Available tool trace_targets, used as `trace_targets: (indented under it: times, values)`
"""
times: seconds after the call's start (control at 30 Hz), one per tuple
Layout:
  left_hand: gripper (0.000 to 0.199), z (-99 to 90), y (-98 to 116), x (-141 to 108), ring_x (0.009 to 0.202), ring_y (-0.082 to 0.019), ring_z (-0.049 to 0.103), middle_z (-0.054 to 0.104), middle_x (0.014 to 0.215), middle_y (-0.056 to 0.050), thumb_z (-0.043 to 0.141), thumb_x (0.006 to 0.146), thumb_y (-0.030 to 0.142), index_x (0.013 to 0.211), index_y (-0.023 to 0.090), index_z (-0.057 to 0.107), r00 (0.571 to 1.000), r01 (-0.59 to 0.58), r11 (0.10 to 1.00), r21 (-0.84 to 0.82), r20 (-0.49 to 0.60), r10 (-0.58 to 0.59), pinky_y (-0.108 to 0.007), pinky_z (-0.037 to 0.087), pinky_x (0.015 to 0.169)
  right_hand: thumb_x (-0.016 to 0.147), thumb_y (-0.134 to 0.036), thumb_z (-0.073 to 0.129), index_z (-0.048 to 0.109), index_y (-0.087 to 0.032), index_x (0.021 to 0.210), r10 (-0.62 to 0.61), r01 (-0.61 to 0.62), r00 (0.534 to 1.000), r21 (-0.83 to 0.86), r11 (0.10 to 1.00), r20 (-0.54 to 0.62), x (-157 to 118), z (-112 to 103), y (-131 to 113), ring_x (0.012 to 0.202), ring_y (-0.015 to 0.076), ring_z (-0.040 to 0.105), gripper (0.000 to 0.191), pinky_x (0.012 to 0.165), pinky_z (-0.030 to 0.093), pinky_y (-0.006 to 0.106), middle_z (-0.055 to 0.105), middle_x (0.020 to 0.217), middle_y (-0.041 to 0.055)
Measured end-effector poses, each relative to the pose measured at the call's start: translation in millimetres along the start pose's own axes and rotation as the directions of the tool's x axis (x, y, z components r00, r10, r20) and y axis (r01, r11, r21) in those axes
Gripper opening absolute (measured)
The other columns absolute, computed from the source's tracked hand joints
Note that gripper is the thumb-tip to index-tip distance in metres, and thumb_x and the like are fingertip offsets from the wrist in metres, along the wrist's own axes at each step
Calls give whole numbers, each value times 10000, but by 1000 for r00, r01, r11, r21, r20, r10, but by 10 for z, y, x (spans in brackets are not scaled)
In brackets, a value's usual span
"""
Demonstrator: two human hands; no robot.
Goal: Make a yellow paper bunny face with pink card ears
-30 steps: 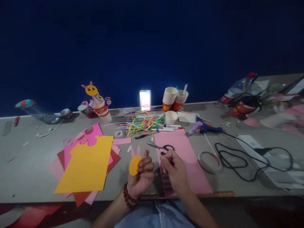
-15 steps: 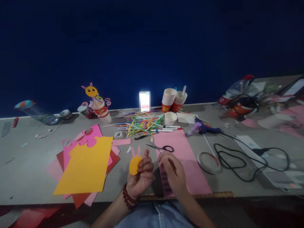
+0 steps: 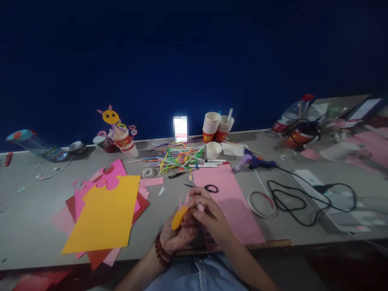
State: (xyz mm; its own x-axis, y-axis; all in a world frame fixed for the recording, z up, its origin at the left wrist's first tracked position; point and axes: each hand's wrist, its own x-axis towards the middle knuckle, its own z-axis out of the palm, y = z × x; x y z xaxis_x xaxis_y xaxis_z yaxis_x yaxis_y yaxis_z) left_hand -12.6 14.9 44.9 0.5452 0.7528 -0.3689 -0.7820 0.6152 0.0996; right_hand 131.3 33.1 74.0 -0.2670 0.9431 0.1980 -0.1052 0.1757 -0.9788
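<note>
Between the fingers of my left hand [image 3: 179,236] is a small yellow paper oval [image 3: 178,218] with two pink ear strips on top, turned partly edge-on. My right hand [image 3: 210,210] is closed, its fingertips meeting the cutout near the ears. A small pink piece shows at its fingers. Just beyond the hands lie black-handled scissors [image 3: 211,188], partly hidden by my right hand. A pink sheet [image 3: 239,206] is under and beside my right hand. Yellow paper [image 3: 104,214] tops a stack of coloured sheets to the left.
Colourful pipe cleaners [image 3: 182,157] lie in a pile at the back centre. Stacked paper cups [image 3: 211,127] and a giraffe-like cup figure [image 3: 123,139] stand behind. On the right are a blue glue gun [image 3: 260,162], black cable, tape roll [image 3: 261,205] and plastic bottle [image 3: 287,117].
My right hand has moved left to the yellow cutout and now touches it. The cutout has turned from facing the camera to nearly edge-on. The view has shifted slightly.
</note>
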Motion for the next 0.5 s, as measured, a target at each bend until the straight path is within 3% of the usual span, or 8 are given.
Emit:
trace_targets:
  times: [0.2,0.33,0.37,0.43,0.5]
  values:
    - [144,-90,-7,19,484,-25,509,574,621,33,692,829,193,714,152,617,999,37,998,57,-2,-37,-127,453,515,739,-268,662,653,-215,715,116,-115,993,79,990,-17,30,6,-18,964,237,526,59,882,412,371,533,978,50]
    - [155,-125,-21,62,621,-85,598,662,738,-3,759,768,273,832,171,661,999,44,982,184,22,-49,-182,482,602,737,-302,686,623,-214,673,131,-123,989,112,986,-67,35,18,-12,904,226,531,126,814,438,356,530,923,44]
    - [203,-126,-20,72,649,-105,607,673,771,-14,775,746,302,863,175,666,1000,14,969,248,20,-20,-200,485,609,744,-300,688,619,-213,671,122,-113,989,99,989,-81,36,8,-4,895,223,536,133,810,441,357,533,925,44]
    - [275,-125,-5,78,671,-137,602,673,805,-29,753,757,391,908,177,671,989,-141,898,416,20,146,-236,487,609,756,-280,686,623,-213,685,79,-74,991,41,996,-113,38,-33,21,887,218,541,117,815,440,360,537,927,45]
    - [349,-126,29,57,691,-156,582,664,830,-38,678,803,501,933,177,669,932,-330,770,546,58,358,-258,482,609,764,-256,678,632,-213,713,22,-28,989,-39,999,-143,41,-95,52,895,216,542,81,830,434,359,541,929,44]
